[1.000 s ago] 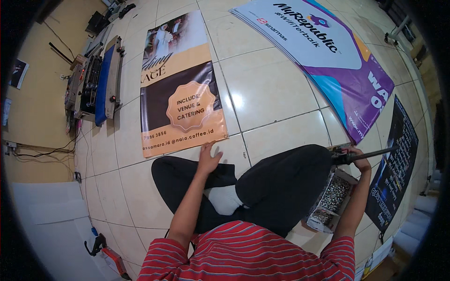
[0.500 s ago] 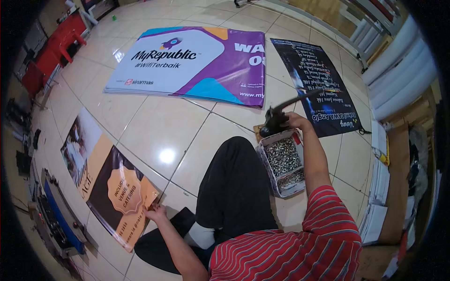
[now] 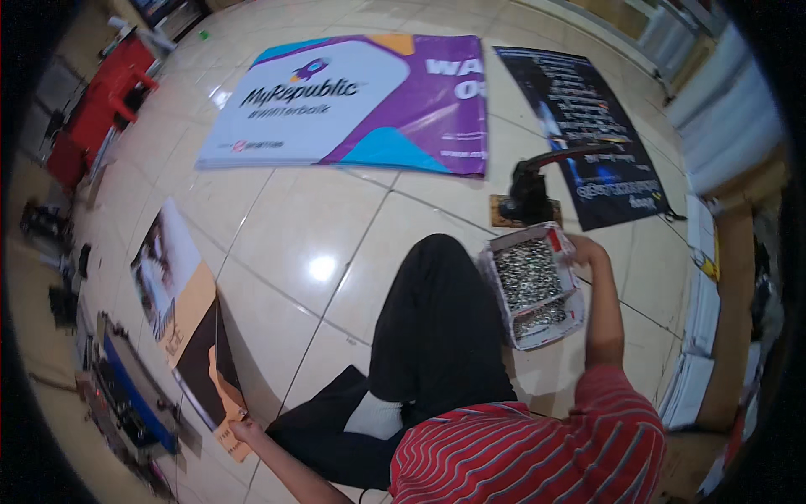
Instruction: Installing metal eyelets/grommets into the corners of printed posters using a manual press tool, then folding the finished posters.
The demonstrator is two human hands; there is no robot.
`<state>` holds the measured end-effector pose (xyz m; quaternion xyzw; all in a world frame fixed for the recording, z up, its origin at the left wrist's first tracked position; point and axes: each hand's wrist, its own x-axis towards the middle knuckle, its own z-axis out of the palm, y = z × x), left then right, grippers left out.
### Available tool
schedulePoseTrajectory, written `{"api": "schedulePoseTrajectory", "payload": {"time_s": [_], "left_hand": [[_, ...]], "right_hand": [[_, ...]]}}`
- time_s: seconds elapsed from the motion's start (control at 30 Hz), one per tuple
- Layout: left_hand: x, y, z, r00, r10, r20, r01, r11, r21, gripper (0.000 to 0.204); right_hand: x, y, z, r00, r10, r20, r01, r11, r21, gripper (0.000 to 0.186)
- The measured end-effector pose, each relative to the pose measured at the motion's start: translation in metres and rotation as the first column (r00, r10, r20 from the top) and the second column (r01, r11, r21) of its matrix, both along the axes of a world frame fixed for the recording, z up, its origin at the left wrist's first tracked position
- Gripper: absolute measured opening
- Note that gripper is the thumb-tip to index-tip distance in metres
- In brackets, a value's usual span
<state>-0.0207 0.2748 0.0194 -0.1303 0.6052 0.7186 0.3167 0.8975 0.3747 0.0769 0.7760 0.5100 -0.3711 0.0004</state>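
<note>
My left hand (image 3: 245, 428), fingers closed, pinches the near edge of a printed vinyl banner (image 3: 195, 307) in orange, dark brown and white. That edge is lifted and the sheet bends into a fold. My right hand (image 3: 588, 250) is at the right wall of a white box (image 3: 544, 334), its slightly blurred fingers curled at the upper right rim. Many small shiny metal eyelets (image 3: 527, 273) fill the box's two compartments. Just beyond it stands a black hand press (image 3: 529, 193) on a wooden base (image 3: 504, 214), its long handle pointing right.
A large purple and white banner stack (image 3: 336, 109) lies ahead on the tiled floor. To its right is a black banner (image 3: 596, 134). A red chair (image 3: 117, 88) stands at far left, a blue-edged machine (image 3: 138, 395) at left. White stacks (image 3: 693, 311) line the right.
My right hand has left the press and come back to the box's side. The press now sits farther right. My left hand has raised the banner's edge and folded it over. The view has shifted slightly.
</note>
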Motion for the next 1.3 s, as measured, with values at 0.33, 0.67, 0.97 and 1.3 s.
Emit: {"api": "schedulePoseTrajectory", "payload": {"time_s": [0.33,0.67,0.97,1.3], "left_hand": [[-0.089,-0.250,0.004,0.919,-0.326,-0.223,0.141,0.798,-0.586,0.025],[-0.060,-0.520,-0.045,0.535,-0.762,0.365,0.358,-0.186,-0.915,0.043],[-0.020,-0.576,-0.087,0.859,-0.437,-0.267,0.032,0.566,-0.824,0.040],[-0.062,-0.535,-0.083,0.848,-0.097,-0.520,-0.438,0.424,-0.793,0.011]], "right_hand": [[0.037,-0.078,0.019,0.691,-0.466,0.553,0.331,0.883,0.331,0.057],[-0.456,0.119,0.110,0.649,0.642,-0.409,-0.347,0.727,0.592,0.037],[-0.746,0.261,-0.091,0.666,0.731,0.148,-0.571,0.371,0.732,0.059],[-0.715,0.342,-0.118,0.591,0.788,0.172,-0.794,0.531,0.294,0.051]]}}
